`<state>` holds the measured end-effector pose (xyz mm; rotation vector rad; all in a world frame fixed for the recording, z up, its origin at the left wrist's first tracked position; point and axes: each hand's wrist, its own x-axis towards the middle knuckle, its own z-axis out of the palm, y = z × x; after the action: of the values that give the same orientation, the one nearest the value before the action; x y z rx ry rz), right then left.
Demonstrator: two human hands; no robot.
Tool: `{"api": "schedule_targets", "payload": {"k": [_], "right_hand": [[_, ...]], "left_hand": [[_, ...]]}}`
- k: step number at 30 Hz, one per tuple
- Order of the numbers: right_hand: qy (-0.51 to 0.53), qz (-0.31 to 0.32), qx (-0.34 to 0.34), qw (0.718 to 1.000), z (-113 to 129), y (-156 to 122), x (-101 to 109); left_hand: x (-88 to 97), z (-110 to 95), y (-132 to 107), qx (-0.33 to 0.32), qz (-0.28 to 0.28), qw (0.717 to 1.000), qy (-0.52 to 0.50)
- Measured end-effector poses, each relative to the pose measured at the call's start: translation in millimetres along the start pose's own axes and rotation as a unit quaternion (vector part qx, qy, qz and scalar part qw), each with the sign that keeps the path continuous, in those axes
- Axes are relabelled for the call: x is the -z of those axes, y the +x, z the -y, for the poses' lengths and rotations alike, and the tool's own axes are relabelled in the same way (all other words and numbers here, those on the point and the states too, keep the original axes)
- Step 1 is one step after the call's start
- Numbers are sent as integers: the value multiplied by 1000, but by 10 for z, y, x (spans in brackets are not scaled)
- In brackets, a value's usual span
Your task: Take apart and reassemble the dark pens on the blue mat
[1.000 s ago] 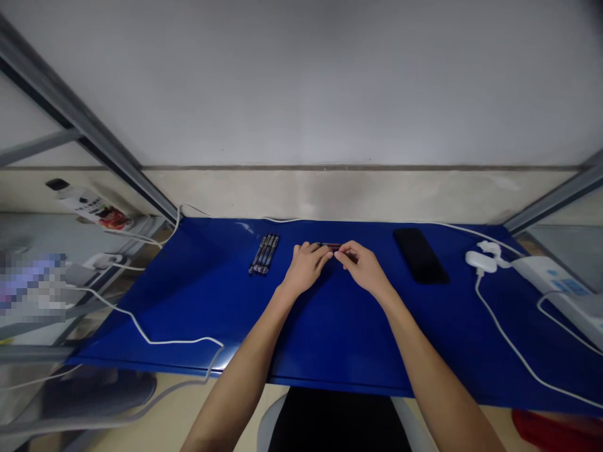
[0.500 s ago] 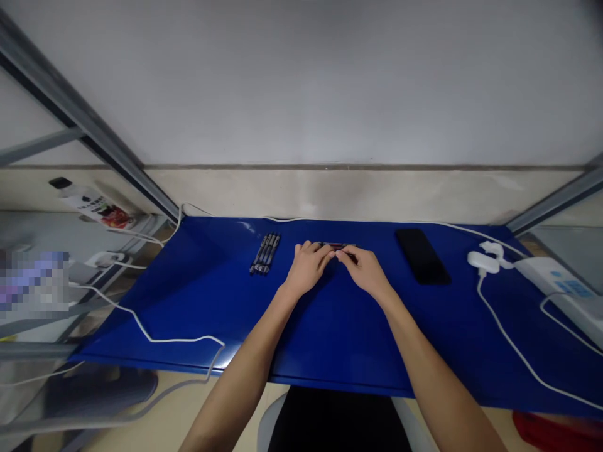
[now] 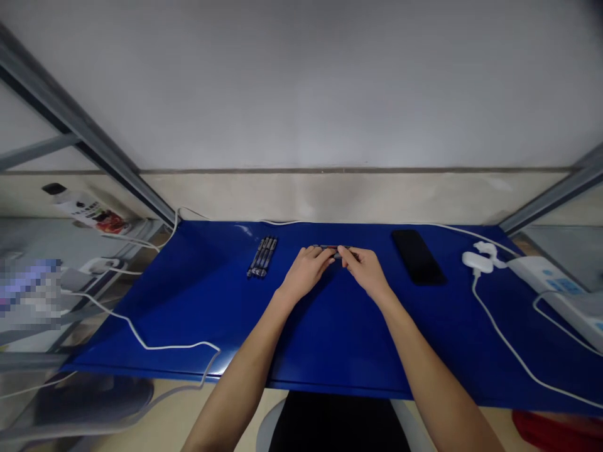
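My left hand point(image 3: 305, 273) and my right hand point(image 3: 365, 271) meet at the middle of a blue table mat point(image 3: 330, 326), fingertips pinched together on a thin dark pen with a red part point(image 3: 335, 248) that lies along the far side of the hands. Most of that pen is hidden by my fingers. A small row of dark pens point(image 3: 262, 255) lies side by side to the left of my left hand, untouched.
A black phone point(image 3: 417, 256) lies face up to the right. A white charger plug point(image 3: 477, 260) with its cable sits further right, beside a white power strip point(image 3: 556, 285). A white cable point(image 3: 155, 344) loops over the mat's left front corner. A bottle point(image 3: 87, 209) lies at far left.
Both hands stay together on the pen; the fingers have shifted slightly. The view has drifted a little.
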<state>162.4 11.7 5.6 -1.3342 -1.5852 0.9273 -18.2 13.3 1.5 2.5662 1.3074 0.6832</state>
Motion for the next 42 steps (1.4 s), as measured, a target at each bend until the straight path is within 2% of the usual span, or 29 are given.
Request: {"api": "schedule_targets", "payload": {"k": [2,4,6,9,14,17,21,24,27,30,32,34,38,42], "right_hand": [[46,2,1,999,-6,4,-4],[77,11,4,997,-11,11,-20],[89,32,7,995,-19,15,-53],[108,83,9,991,-38,6,-126],[158,168,13,973,-27,-23,-187],[160,150,17,975,0,-15,-128],[222,71,-26,972,5,23,-1],[310,0,-50,949,-23,61,62],[390,-85,-46,916,-62,105,86],[407,-136,-52,901,-69,133,91],[408,-130,-53,902,-40,131,83],[424,-96,-54,899,8,112,62],[469,-22,-87,879,94,49,-2],[459,-10,-91,884,109,8,-23]], "left_hand": [[14,4,-9,5,-11,999,-52],[23,-9,-14,40,-46,988,-140],[23,-30,-9,75,-90,961,-251],[13,-46,16,83,-135,908,-388],[-5,0,47,129,-182,856,-466],[-16,62,54,179,-203,815,-512],[-29,127,62,221,-225,761,-567],[-23,98,64,227,-193,761,-576],[-27,-6,56,213,-89,779,-583],[-80,-130,42,200,15,775,-599],[-137,-189,32,193,69,772,-601],[-192,-218,25,190,99,776,-594],[-247,-209,20,188,107,777,-592],[-235,-202,22,186,105,774,-596]]}}
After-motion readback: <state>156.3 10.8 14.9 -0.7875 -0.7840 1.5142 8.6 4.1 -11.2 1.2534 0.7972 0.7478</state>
